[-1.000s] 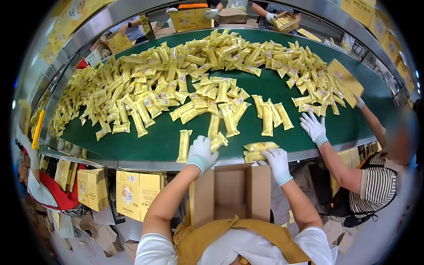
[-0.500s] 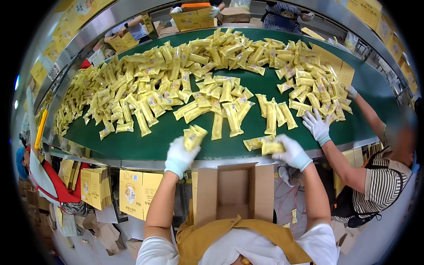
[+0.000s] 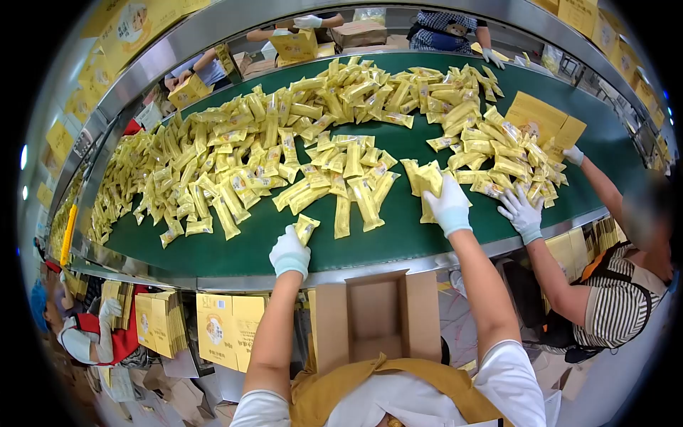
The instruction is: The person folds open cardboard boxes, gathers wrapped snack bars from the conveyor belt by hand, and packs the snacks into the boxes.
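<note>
My left hand (image 3: 289,252), in a white glove, is closed round a yellow packet (image 3: 306,229) over the near part of the green belt (image 3: 249,255). Farther right, my right hand (image 3: 449,205), gloved too, is closed on yellow packets (image 3: 431,178) beside a few others; how many it grips is unclear. Between the hands lies a small cluster of packets (image 3: 352,162), with a large heap (image 3: 235,135) behind and to the left. An open brown carton (image 3: 376,313) stands against my body, below the belt's metal edge.
At the right a co-worker in a striped shirt (image 3: 619,299) has one gloved hand (image 3: 523,215) near mine and another at a yellow carton (image 3: 544,122). Flattened cartons (image 3: 220,331) stand below the belt's left edge. Other people work across the belt and at the left.
My right hand has moved forward and left to the packets farther up the belt. My left hand has come slightly down, still holding a packet. Packets formerly near the right front edge are gone from there.
</note>
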